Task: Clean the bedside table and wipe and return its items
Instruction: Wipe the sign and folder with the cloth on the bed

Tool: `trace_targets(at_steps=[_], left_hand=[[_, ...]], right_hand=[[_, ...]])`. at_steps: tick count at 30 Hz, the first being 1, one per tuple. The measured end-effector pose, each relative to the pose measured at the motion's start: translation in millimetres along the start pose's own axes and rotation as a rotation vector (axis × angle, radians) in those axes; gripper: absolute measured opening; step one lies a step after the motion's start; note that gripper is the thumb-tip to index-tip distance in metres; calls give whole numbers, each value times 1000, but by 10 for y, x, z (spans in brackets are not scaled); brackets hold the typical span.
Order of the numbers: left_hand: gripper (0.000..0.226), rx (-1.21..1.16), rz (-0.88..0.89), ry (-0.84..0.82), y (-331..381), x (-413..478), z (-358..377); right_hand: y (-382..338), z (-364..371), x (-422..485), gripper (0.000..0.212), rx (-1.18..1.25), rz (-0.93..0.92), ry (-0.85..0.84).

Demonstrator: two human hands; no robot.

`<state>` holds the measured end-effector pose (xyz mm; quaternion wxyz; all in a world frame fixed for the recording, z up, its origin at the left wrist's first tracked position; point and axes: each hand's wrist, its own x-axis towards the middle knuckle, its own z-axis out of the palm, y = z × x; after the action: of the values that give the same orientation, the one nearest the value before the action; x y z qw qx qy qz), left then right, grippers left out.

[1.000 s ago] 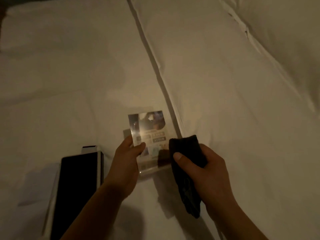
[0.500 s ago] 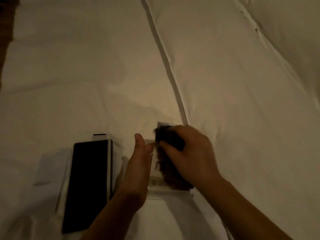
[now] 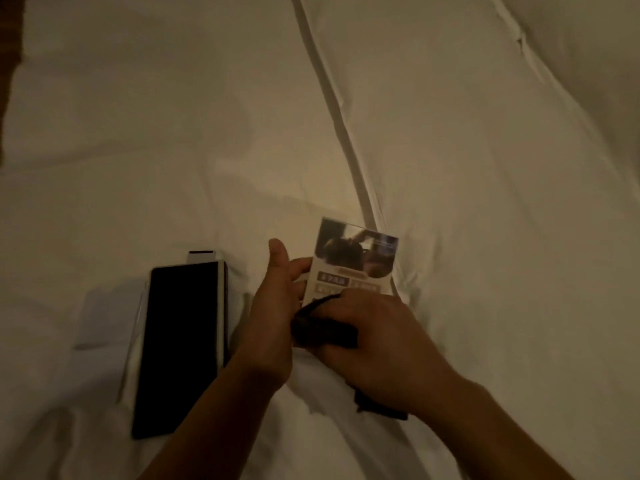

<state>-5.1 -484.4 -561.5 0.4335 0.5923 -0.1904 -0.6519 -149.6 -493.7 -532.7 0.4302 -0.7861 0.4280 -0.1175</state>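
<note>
**One printed card, one dark cloth, one flat black panel**

Your left hand pinches the printed card's left edge with its fingers, over the bed. Your right hand curls its fingers round the dark cloth, pressed on the card's lower part. The flat black panel lies left of the card, apart from it; open sheet lies to the card's right.

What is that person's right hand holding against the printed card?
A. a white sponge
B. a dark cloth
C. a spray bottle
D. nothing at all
B: the right hand grips a dark cloth against the lower part of the printed card, which the left hand holds by its edge.
</note>
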Motion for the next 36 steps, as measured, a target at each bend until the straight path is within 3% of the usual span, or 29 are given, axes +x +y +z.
trace_targets(at_steps=[4,7,9,14,16,20,22,25,30,32,34,36], left_hand=[[45,143,68,20,-47,12,18],[28,158,136,93,-57,51,9],[29,130,121,73,-44,70,20],[25,96,138,92,-33,86,78],[37,82,188,131,-49,81,99],[40,325,356,192,-86,35,220],[57,409,354,132,-101,-23,309],[83,319,224,-21,-83,-54,318],[59,60,-28,-205,14,-64,287],[47,-97,-165,-282,-2,-89,307],[49,-251,-229,-410,-47,-165,269],[55,-288,-245,-438,-111,-182,239]], right_hand=[[119,-280,-112,29,-121,118,-30],[255,-440,-258,11,-114,257,190],[310,-427,-353,9,196,341,291],[287,-236,-460,27,981,397,336],[272,-207,-469,29,1248,430,355],[175,-197,-468,52,1649,453,255],[126,-189,-440,52,1595,394,252],[79,-153,-358,31,1480,331,242],[26,-66,-349,30,1426,391,180],[-2,-30,-363,23,1126,334,267],[32,-49,-338,17,756,277,388],[112,-95,-275,14,553,277,509]])
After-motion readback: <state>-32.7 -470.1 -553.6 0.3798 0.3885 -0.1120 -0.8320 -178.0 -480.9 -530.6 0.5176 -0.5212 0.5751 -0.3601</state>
